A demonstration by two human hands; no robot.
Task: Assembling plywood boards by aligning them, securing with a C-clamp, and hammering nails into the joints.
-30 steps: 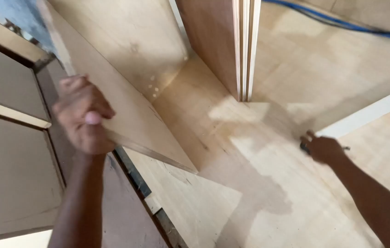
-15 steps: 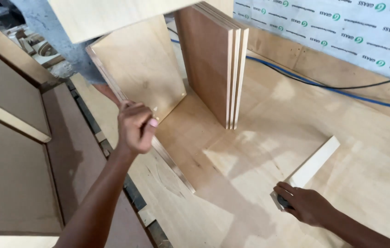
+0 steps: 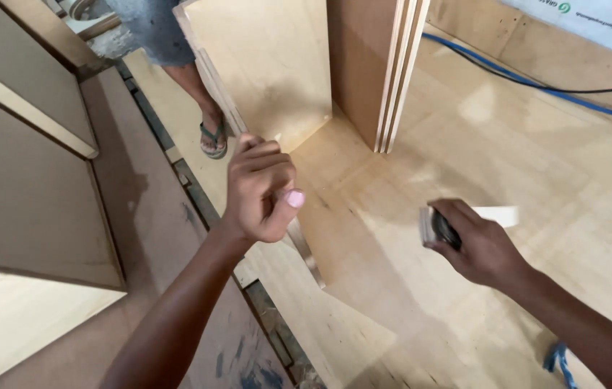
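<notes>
**Two hands busy with the wood boards**

The left hand is curled tight around the top edge of a thin wood board. The grip keeps the board standing on its edge, so it does not tip over. Just past that hand, more boards stand upright too.

The right hand is closed around a small dark tool. A white strip pokes out just beyond its fingers. Under both hands lies a big flat wood sheet. Up past the left hand, another person's foot in a green sandal stands on the floor.
</notes>
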